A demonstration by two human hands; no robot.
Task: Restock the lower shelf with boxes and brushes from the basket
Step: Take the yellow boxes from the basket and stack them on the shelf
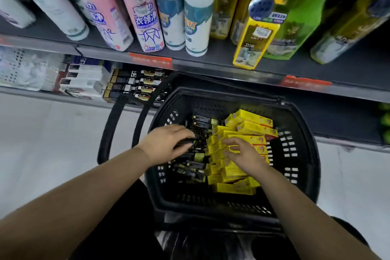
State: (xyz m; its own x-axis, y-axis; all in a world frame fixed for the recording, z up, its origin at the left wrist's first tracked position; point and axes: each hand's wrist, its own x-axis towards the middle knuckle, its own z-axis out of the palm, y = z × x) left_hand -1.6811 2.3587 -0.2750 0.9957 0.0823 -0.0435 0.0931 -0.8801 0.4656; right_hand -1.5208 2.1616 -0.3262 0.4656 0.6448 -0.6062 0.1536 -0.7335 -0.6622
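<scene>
Two forearms enter from the bottom edge, both cut off below the elbow, and I cannot make out the dark shape between them at 6 o'clock.

The black basket (299, 167) sits at centre frame; my arms hide part of its near rim. Inside, the black boxes (195, 168) fill the 9 o'clock half and the yellow boxes (232, 175) the 3 o'clock half. Printing on both is too blurred to read, and I see nothing in the basket I can identify as a brush.

My left hand (166, 145) lies palm down on the black boxes, fingers loosely curled onto them with the tips among the packs; whether they have closed round one I cannot tell. My right hand (244, 154) rests on the yellow boxes, fingers spread and slack, touching the top layer without gripping.

The basket handles (111, 124) hang off its 9 o'clock side.

Beyond, toward 11 o'clock, the lower shelf (63, 95) carries stacked black-and-gold boxes (135, 86), with white boxes (82, 80) just beside them at 9 o'clock; its far 9 o'clock stock is a pale blur.

At 12 o'clock the upper shelf (211, 63) holds spray bottles (190, 21), their tops cut off by the frame.
</scene>
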